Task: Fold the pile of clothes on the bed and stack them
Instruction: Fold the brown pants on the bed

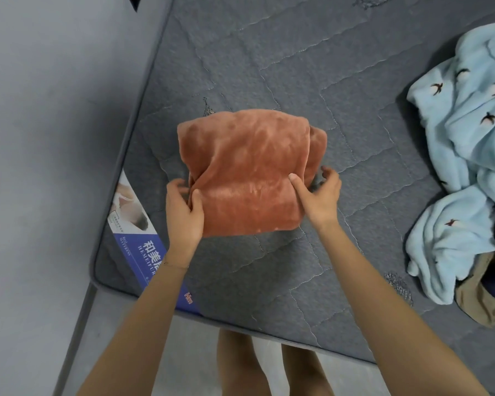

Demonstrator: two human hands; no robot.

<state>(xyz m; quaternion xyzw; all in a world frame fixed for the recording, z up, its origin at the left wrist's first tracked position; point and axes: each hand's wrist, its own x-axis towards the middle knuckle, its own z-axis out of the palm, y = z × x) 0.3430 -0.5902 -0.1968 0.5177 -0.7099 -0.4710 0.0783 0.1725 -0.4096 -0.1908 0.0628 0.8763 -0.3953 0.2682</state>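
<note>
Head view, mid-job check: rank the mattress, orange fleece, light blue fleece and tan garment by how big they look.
1. mattress, by far.
2 and 3. orange fleece and light blue fleece look about alike. The blue one runs off the right edge, so I won't rank them.
4. tan garment, only partly visible.
</note>
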